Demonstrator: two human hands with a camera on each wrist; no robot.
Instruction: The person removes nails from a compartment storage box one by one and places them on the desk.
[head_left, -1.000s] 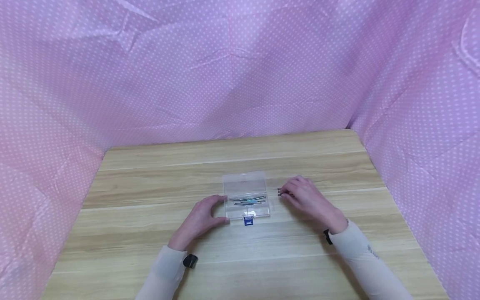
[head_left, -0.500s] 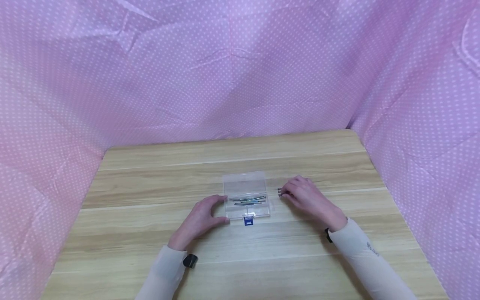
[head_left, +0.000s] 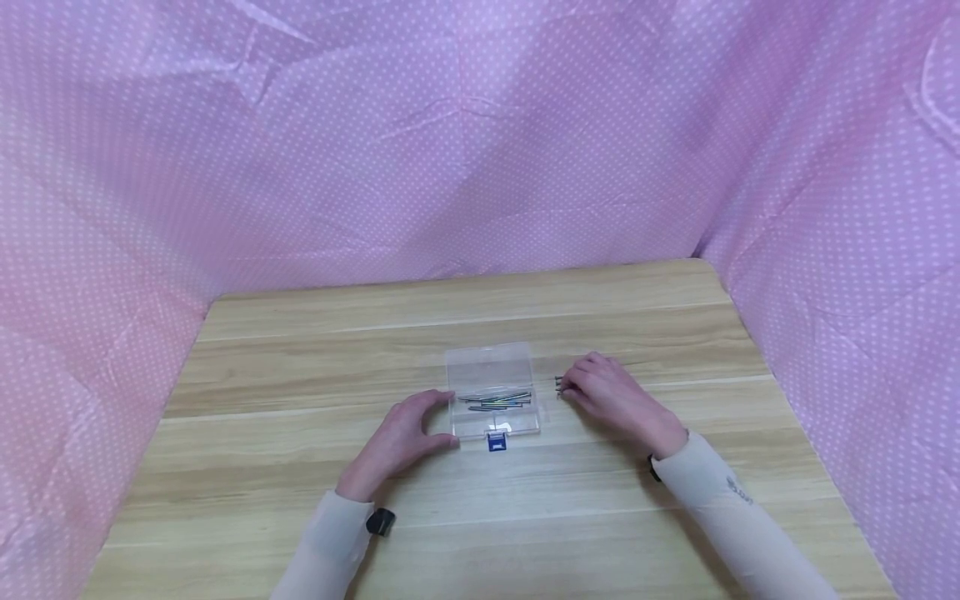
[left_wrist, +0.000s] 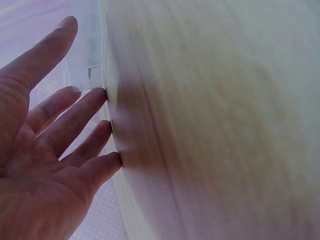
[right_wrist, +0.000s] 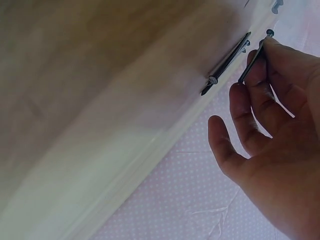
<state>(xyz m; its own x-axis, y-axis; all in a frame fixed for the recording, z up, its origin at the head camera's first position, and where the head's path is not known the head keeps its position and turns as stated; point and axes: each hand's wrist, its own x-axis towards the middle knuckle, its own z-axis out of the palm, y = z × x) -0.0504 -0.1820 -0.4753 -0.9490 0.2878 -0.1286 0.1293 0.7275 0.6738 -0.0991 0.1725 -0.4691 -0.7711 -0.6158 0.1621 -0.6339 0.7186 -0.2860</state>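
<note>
Right in the middle of the table [head_left: 300, 358], a clear box [head_left: 472, 425] sits wide open. Think of the box as the middle of a clock, with 12 o'clock at the far edge of the table. Its lid [head_left: 487, 365] leans back toward 12, and its blue latch [head_left: 497, 442] hangs out at 6. Shiny loose nails [head_left: 498, 404] lie inside, most of them pointing from 9 to 3.

The left hand [head_left: 401, 433] is between 8 and 9 o'clock, close by the box. Its thumb and fingers are spread apart, with a finger and the thumb at the 9 o'clock side of the box. It is hard to tell how hard they press, if at all.

The right hand [head_left: 611, 396] is at 3 o'clock, a little way from the box. It pinches one long nail [right_wrist: 254, 61] with its thumb and fingers. More dark nails [right_wrist: 227, 62] lie on the table by its fingertips, with some heads peeking out toward the box.

Both arms wear pale sleeves [head_left: 750, 533]. A pink cloth [head_left: 465, 167] with white dots hangs behind the table at 12.
</note>
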